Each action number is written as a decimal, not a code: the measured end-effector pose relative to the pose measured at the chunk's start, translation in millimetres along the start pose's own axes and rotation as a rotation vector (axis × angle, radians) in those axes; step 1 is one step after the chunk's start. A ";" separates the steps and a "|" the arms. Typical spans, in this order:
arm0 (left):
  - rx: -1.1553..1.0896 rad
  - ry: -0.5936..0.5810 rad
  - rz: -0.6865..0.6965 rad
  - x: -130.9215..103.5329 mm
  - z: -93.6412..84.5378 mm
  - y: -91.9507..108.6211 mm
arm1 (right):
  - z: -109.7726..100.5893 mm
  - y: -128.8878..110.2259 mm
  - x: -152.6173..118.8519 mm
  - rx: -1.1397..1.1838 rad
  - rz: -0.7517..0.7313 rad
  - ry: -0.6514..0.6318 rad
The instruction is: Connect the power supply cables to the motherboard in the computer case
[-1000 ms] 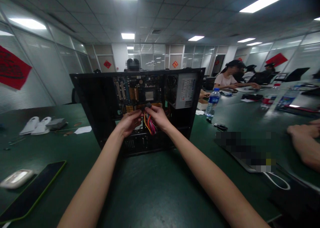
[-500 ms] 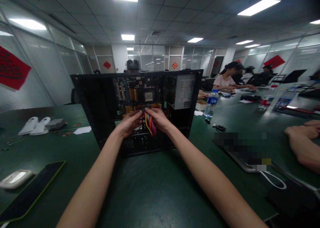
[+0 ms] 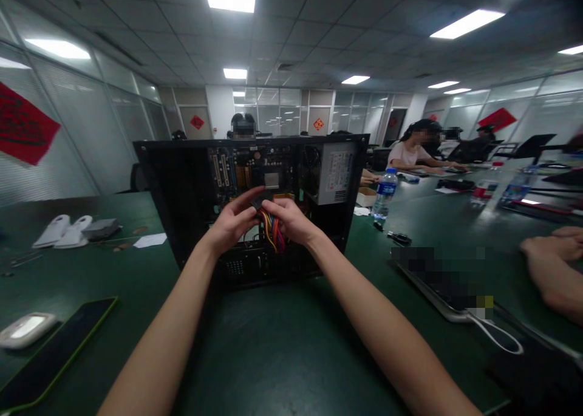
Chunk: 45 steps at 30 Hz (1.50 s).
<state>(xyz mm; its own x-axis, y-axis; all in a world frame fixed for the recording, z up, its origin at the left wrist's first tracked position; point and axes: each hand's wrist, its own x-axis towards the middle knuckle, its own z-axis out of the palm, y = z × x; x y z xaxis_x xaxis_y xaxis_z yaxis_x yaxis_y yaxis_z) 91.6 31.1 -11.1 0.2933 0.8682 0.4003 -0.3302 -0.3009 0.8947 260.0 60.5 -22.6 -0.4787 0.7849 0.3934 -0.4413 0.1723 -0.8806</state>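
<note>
An open black computer case (image 3: 177, 185) stands upright on the table, its inside facing me. In front of it, a black power connector (image 3: 259, 203) with a bundle of coloured wires (image 3: 274, 231) is between my two hands. My left hand (image 3: 230, 225) has its thumb against the connector's left side, with the index finger stretched above it. My right hand (image 3: 292, 220) pinches the connector and its wires from the right. Behind my fingers are the motherboard (image 3: 252, 161) and, at upper right, the silver power supply (image 3: 331, 172). The lower motherboard is partly hidden by my hands.
On the green table (image 3: 268, 349), a dark phone-like slab (image 3: 54, 349) and a white device (image 3: 28, 329) lie left. A water bottle (image 3: 385, 194), a cable (image 3: 399, 238) and a blurred-out tablet-like object (image 3: 423, 291) lie right. Another person's hands (image 3: 553, 249) rest at far right.
My left index finger has lifted and stretched out above the connector. The connector now shows more and is tilted between my hands. The view has tipped slightly upward.
</note>
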 end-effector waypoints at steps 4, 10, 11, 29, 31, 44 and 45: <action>0.028 -0.030 0.107 -5.3 11.9 23.5 | 16.9 -18.6 -5.2 -0.055 -0.049 -0.028; 0.070 -0.041 0.142 -9.6 25.2 35.7 | 11.0 -38.0 -11.9 -0.211 -0.100 -0.086; 0.079 -0.047 0.151 -8.8 25.8 34.5 | 6.3 -39.8 -12.5 -0.285 -0.106 -0.109; 0.412 -0.074 -0.194 -7.4 3.5 47.8 | -17.0 -35.5 -3.6 -0.429 -0.102 0.060; 0.393 -0.100 -0.236 -12.6 5.0 58.5 | -17.9 -38.0 -4.8 -0.422 -0.104 0.062; 0.557 -0.122 -0.042 -17.0 17.0 64.9 | -9.5 -44.2 -11.8 -0.550 -0.130 -0.124; 0.565 -0.131 -0.028 -17.0 16.9 64.8 | -9.8 -44.4 -11.8 -0.555 -0.133 -0.122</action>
<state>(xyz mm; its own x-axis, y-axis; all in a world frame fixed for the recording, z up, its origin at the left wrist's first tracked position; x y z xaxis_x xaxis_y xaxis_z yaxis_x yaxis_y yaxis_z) 80.3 -9.8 43.4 0.4151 0.8337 0.3641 0.1990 -0.4737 0.8579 292.7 49.4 9.3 -0.5450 0.6668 0.5083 -0.0555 0.5762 -0.8154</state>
